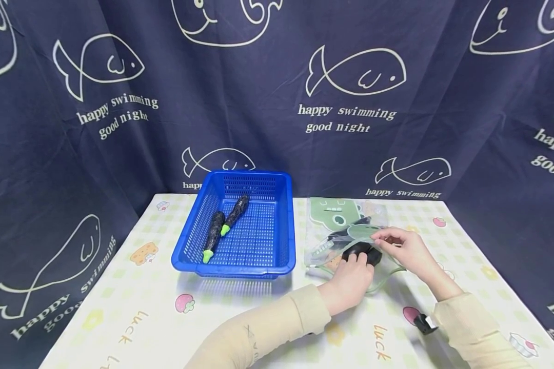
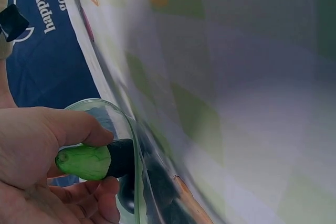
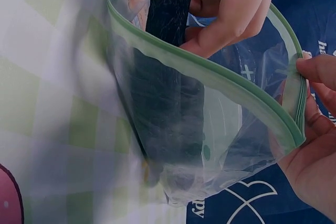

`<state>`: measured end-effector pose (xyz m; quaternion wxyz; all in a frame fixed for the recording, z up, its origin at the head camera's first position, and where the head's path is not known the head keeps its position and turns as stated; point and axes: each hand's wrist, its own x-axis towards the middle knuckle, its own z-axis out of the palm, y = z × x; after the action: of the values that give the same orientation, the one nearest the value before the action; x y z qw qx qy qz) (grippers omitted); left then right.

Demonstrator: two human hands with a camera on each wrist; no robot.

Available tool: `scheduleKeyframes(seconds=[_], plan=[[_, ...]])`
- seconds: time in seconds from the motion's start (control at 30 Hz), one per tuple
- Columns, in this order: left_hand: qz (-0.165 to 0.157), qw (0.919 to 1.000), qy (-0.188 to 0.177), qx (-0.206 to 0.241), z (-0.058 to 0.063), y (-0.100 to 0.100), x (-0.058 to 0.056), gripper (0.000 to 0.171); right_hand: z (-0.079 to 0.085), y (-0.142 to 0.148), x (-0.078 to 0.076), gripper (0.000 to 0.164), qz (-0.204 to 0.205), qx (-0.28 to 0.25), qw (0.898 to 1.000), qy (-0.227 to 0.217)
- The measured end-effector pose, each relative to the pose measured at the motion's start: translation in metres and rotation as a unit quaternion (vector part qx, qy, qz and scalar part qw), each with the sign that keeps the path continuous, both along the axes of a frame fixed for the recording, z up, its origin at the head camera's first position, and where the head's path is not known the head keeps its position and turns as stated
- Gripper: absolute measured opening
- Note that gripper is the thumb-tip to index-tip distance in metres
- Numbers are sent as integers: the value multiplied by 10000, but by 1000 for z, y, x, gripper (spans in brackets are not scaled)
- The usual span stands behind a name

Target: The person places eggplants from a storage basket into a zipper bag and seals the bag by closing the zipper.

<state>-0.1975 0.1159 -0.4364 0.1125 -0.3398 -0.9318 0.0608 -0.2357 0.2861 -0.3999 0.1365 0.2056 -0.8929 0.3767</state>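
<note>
My left hand (image 1: 353, 282) grips an eggplant (image 2: 122, 157) by its bright green stem end, at the mouth of a clear zip bag (image 3: 220, 74). The eggplant's dark body reaches down inside the bag, partly hidden by the fingers and film. With thumb and fingers, my right hand (image 1: 408, 253) pinches the bag's green zip edge at one corner, and the mouth gapes wide. More dark eggplant shapes (image 1: 339, 236) show through the film. In the head view the bag lies on the table with a green cartoon face printed on it.
Left of the bag stands a blue plastic basket (image 1: 287, 230). Inside it lie two dark eggplants with green ends, one nearer (image 1: 215, 230) and one farther back (image 1: 238, 211). A patterned cloth covers the table (image 1: 157, 318). Behind hangs a navy curtain (image 1: 258, 102) with white fish.
</note>
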Motion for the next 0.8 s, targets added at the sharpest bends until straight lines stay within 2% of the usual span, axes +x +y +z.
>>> scheduleKeyframes(seconds=[0.3,0.8], plan=[[127,9997,223,-40,-4,5,-4,17,1,-2,0,12,-5,-6,10000,-41],[207,9998,60,48,-4,4,-4,24,1,-1,1,12,23,-38,10000,-54]])
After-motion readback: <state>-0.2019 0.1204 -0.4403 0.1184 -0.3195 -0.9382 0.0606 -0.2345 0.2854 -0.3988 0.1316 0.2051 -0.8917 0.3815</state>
